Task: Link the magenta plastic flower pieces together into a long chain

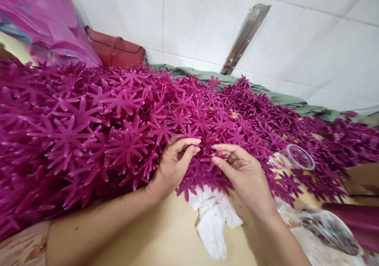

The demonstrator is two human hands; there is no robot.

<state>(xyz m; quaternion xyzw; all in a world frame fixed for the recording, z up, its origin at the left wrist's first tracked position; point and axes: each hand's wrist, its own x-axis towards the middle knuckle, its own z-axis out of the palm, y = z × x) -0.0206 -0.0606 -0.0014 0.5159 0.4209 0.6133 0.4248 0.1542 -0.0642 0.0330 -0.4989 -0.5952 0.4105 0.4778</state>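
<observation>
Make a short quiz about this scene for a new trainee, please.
1. True or false: the clear cup stands upright.
2. Which thing lies between the wrists of the left hand and the right hand? A) white cloth B) scissors C) a book
3. Fill in: the flower pieces in the pile are ___ in colour.
Key: 1 false, it lies on its side. 2 A. 3 magenta.
</observation>
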